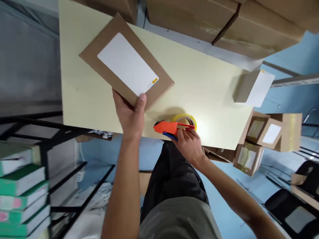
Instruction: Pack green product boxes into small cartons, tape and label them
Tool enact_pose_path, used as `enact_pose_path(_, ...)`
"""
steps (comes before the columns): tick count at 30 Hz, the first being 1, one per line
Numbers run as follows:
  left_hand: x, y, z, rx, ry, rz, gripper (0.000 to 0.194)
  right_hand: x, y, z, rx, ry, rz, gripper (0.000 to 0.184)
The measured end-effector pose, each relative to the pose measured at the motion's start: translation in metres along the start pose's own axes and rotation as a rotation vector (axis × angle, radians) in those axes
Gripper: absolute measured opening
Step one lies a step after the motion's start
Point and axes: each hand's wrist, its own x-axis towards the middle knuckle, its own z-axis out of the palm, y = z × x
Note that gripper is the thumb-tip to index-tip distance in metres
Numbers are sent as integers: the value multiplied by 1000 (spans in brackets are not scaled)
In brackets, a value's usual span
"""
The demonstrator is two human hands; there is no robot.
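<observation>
Box (127,63) gripped, mostly fwd of L hand (131,116).

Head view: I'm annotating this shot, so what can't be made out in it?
All in the head view:
Left hand: some fingers are hidden under the cardboard box.
Yellow mark on the white label: too small to read.
Orange tape dispenser: partly covered by the right hand.
Yellow tape roll: partly hidden behind the orange tape dispenser.
Large carton: cut off by the top edge.
</observation>
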Motion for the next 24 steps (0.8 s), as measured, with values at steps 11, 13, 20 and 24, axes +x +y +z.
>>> enact_pose_path(11,11,0,-30,117,-204,-87,81,-45,46,-23,-16,-50,79,35)
enact_pose_path(13,12,-5,-32,83,-216,-71,79,-50,75,-31,-36,-23,174,41)
enact_pose_path(20,20,-4,-39,7,-288,-71,82,63,122,-28,81,74,203,44)
enact_pose_path(24,43,5,-63,-68,-481,-132,97,113,113,-26,82,-39,-12,44)
